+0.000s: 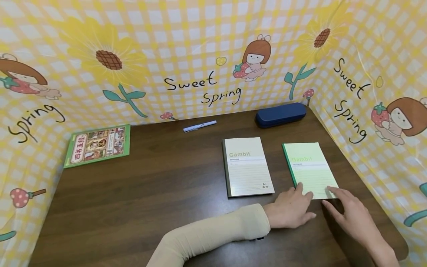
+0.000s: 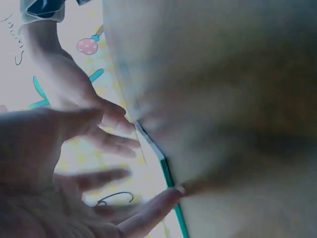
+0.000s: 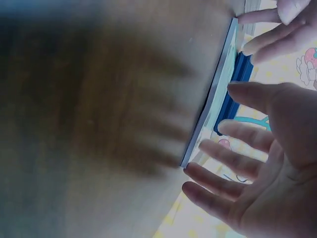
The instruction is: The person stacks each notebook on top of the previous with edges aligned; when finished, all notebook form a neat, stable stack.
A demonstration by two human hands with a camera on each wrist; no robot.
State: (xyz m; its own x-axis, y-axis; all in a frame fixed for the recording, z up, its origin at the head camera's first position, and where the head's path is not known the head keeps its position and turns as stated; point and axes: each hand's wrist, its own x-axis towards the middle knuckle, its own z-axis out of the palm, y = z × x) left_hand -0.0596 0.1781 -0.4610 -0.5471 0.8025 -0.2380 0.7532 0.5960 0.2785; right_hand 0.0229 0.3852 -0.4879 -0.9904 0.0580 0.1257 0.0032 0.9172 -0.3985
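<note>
A light green "Gambit" notebook (image 1: 305,168) with a darker green spine lies flat on the right part of the table. My left hand (image 1: 291,208), in a beige sleeve, is at its near left corner, with one finger touching the green spine in the left wrist view. At the near right corner is my right hand (image 1: 357,217), fingers spread. The right wrist view shows the right hand's straight fingers (image 3: 233,158) along the notebook's edge (image 3: 210,94). Neither hand grips it. Left of it lies a white "Gambit" notebook (image 1: 248,168) with a dark spine.
A dark blue hard case (image 1: 281,115) lies at the back right of the brown table (image 1: 150,193). Toward the back middle is a light blue pen (image 1: 200,126). A green-bordered picture book (image 1: 98,145) lies at the far left. Patterned yellow cloth (image 1: 186,48) walls the back and sides.
</note>
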